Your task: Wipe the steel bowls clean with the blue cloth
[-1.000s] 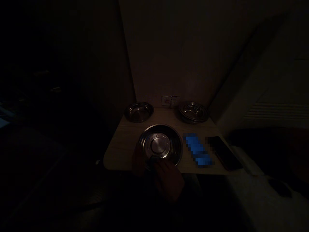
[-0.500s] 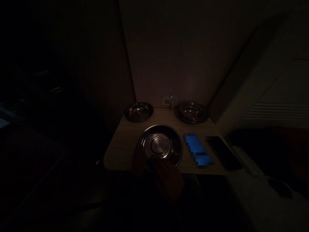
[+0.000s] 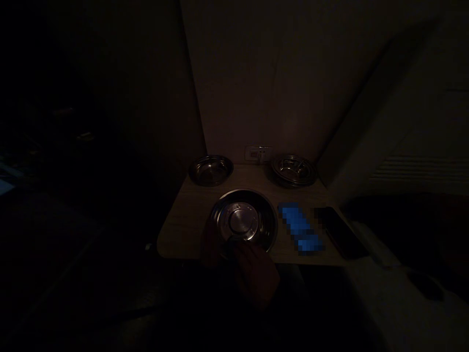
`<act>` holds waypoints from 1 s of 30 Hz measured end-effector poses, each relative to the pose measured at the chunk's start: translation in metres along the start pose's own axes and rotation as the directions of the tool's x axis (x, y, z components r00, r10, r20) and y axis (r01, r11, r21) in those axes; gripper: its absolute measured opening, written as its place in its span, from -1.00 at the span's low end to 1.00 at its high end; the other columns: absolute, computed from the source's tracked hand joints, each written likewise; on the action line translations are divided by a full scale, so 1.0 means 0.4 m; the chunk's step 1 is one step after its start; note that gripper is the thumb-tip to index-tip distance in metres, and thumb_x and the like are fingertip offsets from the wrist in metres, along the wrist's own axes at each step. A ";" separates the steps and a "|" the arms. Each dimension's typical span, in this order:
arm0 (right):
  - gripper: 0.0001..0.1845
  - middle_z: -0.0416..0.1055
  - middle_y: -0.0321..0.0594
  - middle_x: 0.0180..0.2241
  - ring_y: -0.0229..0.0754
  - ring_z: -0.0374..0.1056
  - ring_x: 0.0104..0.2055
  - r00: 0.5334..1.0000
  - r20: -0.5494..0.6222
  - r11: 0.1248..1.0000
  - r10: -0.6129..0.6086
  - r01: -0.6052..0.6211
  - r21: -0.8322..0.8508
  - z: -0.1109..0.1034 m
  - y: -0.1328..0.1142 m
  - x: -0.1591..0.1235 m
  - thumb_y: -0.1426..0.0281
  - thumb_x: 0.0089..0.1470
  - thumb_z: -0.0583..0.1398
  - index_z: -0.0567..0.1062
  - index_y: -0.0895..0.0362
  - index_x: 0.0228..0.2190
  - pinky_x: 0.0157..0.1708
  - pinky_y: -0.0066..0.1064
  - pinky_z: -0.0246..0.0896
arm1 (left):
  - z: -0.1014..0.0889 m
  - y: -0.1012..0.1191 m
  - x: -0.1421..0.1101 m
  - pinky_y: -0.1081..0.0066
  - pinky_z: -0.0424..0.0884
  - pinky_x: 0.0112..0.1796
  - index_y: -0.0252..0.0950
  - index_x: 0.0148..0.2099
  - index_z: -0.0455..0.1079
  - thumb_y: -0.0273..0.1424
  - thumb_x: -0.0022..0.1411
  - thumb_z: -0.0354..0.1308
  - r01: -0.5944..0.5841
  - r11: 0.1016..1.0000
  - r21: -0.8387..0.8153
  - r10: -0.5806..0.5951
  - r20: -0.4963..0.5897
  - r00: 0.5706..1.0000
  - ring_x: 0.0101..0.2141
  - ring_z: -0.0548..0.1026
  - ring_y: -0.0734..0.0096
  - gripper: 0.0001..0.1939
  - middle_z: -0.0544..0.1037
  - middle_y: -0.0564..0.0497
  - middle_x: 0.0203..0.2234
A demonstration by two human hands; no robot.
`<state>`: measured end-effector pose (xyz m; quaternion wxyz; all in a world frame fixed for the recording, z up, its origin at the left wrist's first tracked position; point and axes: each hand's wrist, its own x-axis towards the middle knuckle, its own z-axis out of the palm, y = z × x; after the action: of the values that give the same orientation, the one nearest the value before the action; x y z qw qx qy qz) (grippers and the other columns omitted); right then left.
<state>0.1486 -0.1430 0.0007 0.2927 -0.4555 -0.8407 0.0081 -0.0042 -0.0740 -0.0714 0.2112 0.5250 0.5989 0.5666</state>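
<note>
In the dim head view a round stainless steel bowl (image 3: 240, 220) lies near the front edge of the small table. My left hand (image 3: 210, 246) is at the bowl's left rim and appears to grip it, though shadow hides most of its fingers. My right hand (image 3: 258, 274) reaches over the near rim with its fingers bent and close together. Under those fingertips is something dark, perhaps a cloth (image 3: 230, 245), too dark to name for certain.
A steel dish (image 3: 211, 171) stands at the table's back left, and several stacked steel dishes (image 3: 293, 170) at the back right. A lit blue phone screen (image 3: 298, 227), blurred out, and a dark phone-like slab (image 3: 344, 233) lie at right. A socket (image 3: 258, 153) is on the wall.
The picture has grown slightly darker. Both hands and the bowl stay in nearly the same place.
</note>
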 end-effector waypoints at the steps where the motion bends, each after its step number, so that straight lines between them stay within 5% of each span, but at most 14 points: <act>1: -0.60 0.43 -0.02 -0.03 0.02 0.32 -0.04 1.000 -0.002 1.000 0.001 -0.001 -0.001 0.002 0.000 -0.001 0.48 0.06 0.10 0.41 0.20 -0.03 -0.08 -0.12 0.26 | 0.002 -0.004 -0.002 0.06 -0.08 0.24 -0.25 0.05 0.31 -0.30 0.17 -0.02 0.010 1.000 0.008 -0.010 -0.007 1.000 0.24 0.11 0.09 -0.61 0.37 -0.14 0.10; 17: -0.59 0.44 -0.03 -0.04 0.03 0.32 -0.04 1.000 -0.007 1.000 0.011 -0.011 0.007 0.000 -0.002 0.000 0.49 0.04 0.09 0.42 0.21 -0.04 -0.09 -0.11 0.28 | 0.000 -0.001 -0.002 0.11 -0.04 0.24 -0.22 0.04 0.34 -0.35 0.19 -0.02 0.006 1.000 0.025 -0.006 0.006 1.000 0.25 0.09 0.14 -0.63 0.38 -0.11 0.10; 22: -0.58 0.43 -0.01 -0.03 0.01 0.31 -0.03 1.000 0.005 1.000 -0.015 0.014 0.007 0.002 0.003 -0.003 0.49 0.05 0.11 0.39 0.21 -0.02 -0.08 -0.12 0.28 | 0.008 0.002 -0.011 0.13 -0.01 0.23 -0.23 0.04 0.35 -0.34 0.21 -0.03 -0.027 0.998 0.058 0.032 -0.078 0.996 0.19 0.21 0.14 -0.64 0.43 -0.10 0.06; 30: -0.58 0.41 -0.03 0.01 -0.01 0.31 0.01 0.991 0.063 0.993 -0.116 0.117 -0.014 -0.036 0.038 0.001 0.43 0.10 0.10 0.38 0.20 0.02 -0.07 -0.16 0.29 | -0.005 0.034 0.018 0.12 0.02 0.22 -0.28 0.10 0.32 -0.33 0.19 -0.01 -0.012 0.996 0.087 0.008 0.048 0.999 0.17 0.25 0.11 -0.57 0.40 -0.16 0.09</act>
<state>0.1674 -0.1376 0.0086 0.2624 -0.4077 -0.8746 -0.0022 -0.0031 -0.0715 -0.0562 0.1992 0.5500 0.6153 0.5284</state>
